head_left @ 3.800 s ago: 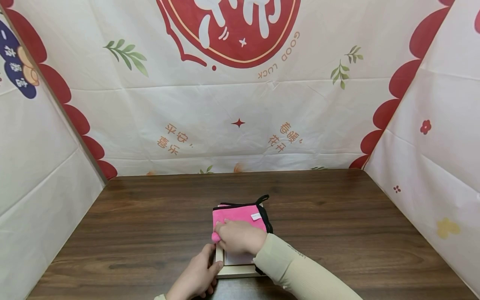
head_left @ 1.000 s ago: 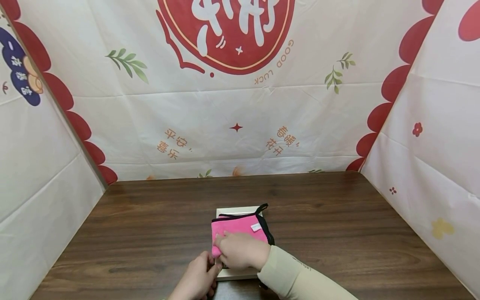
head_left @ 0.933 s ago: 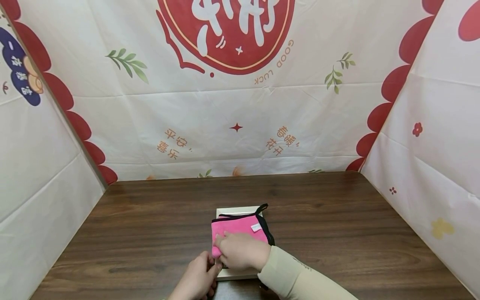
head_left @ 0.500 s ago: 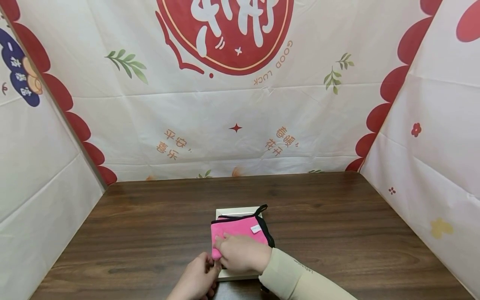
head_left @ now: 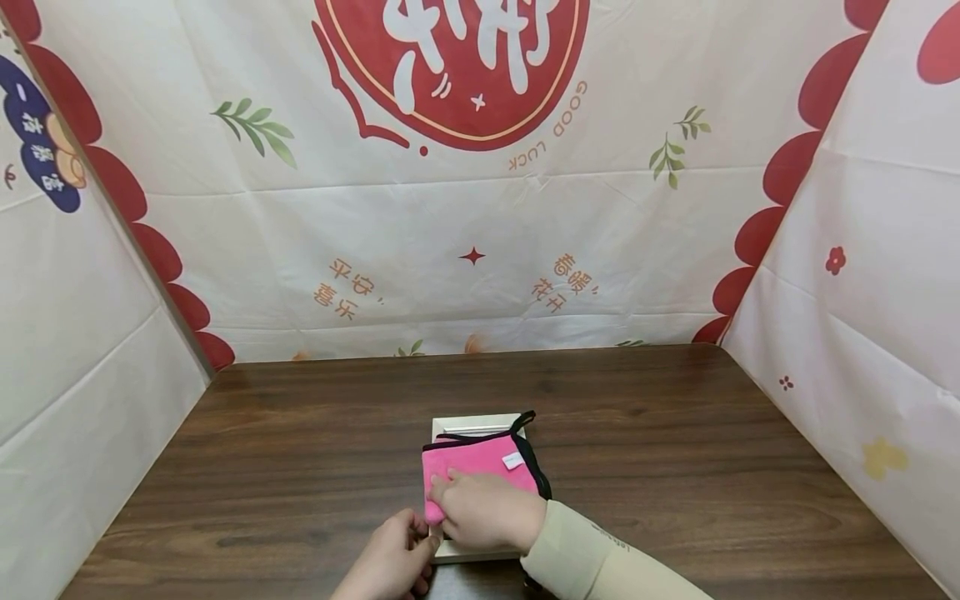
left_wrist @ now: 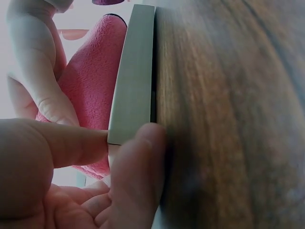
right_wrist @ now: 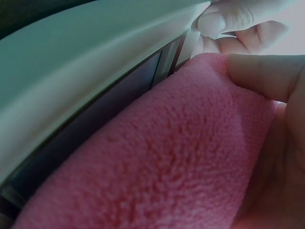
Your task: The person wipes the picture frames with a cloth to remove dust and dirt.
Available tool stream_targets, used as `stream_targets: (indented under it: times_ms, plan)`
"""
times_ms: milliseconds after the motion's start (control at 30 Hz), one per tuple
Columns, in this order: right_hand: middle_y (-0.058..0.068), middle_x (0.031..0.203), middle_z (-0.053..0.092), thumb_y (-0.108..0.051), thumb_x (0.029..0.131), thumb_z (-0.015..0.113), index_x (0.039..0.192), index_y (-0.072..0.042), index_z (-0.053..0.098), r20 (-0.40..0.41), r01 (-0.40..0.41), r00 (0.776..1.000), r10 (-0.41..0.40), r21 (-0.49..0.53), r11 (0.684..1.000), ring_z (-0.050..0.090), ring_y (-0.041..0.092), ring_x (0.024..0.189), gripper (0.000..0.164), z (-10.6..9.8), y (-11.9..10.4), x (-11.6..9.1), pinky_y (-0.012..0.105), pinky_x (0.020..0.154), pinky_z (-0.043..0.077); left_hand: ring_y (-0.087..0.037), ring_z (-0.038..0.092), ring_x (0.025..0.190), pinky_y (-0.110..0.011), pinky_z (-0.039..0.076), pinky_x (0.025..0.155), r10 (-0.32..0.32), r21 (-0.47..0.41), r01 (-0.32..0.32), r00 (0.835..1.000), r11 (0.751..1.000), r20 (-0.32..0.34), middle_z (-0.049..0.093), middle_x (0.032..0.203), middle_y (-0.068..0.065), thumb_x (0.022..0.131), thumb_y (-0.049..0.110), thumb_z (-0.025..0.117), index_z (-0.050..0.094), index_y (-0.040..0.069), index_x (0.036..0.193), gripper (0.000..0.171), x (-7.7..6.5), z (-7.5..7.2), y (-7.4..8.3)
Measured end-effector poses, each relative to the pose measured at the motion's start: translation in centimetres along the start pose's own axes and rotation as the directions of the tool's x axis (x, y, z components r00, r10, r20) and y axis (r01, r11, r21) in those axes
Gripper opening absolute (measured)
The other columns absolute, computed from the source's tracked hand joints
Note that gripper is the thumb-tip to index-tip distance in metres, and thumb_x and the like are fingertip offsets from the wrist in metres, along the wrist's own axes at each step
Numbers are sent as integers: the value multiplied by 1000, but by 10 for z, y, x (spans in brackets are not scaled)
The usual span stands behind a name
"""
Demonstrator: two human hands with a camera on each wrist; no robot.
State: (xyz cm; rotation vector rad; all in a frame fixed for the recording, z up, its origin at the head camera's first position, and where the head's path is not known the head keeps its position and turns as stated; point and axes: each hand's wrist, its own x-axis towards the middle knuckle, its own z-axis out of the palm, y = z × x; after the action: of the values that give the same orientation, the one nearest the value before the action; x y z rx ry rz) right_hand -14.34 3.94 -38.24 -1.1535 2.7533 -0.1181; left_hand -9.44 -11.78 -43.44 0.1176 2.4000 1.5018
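A pale picture frame (head_left: 472, 422) lies flat on the table, with a folded pink cloth (head_left: 474, 456) spread over much of it. Black trim, a loop and a white label show on the cloth. My right hand (head_left: 491, 510) grips the cloth's left part and bears on the frame's near half. Thumb and finger of my left hand (head_left: 393, 557) pinch the near left corner; the left wrist view shows them at the end of the frame's side (left_wrist: 133, 81). Past the fuzzy cloth (right_wrist: 157, 152), the right wrist view shows the frame's rim (right_wrist: 105, 71) and a dark inner strip.
The dark wood-grain table (head_left: 315, 442) extends around the frame. A white printed curtain (head_left: 420, 208) stands along its back edge, with more white fabric (head_left: 847, 358) down the right and left sides.
Over the last few seconds my right hand has slid the cloth nearer to me, baring the frame's far edge. It crept slightly further in the last second. The left hand keeps its corner.
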Motion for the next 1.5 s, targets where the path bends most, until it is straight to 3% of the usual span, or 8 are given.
stream_targets:
  times_ms: [467, 967, 1500]
  plan:
    - [3, 136, 55, -28, 93, 52, 128, -15, 59, 8, 28, 1000, -28, -26, 999, 50, 21, 128, 38, 1, -2, -4, 31, 104, 43, -11, 56, 48, -28, 48, 41, 7, -31, -7, 1000, 999, 14, 58, 62, -3, 92, 25, 60, 51, 3, 90, 24, -1, -2, -1]
    - [2, 136, 55, -31, 94, 53, 128, -16, 59, 22, 42, 999, -42, -34, 999, 50, 21, 128, 37, 1, -5, -8, 32, 104, 44, -10, 53, 46, -26, 47, 39, 14, -15, -14, 999, 1000, 30, 56, 59, -3, 90, 11, 54, 52, 1, 92, 10, 1, -2, 0]
    - [2, 136, 54, -30, 93, 53, 129, -15, 58, 29, 53, 998, -52, -38, 998, 49, 22, 129, 39, 3, -6, -10, 32, 103, 44, -10, 53, 47, -27, 47, 38, 3, -13, -3, 999, 1000, 34, 56, 61, -2, 90, 11, 54, 51, 3, 91, 9, 1, -3, -1]
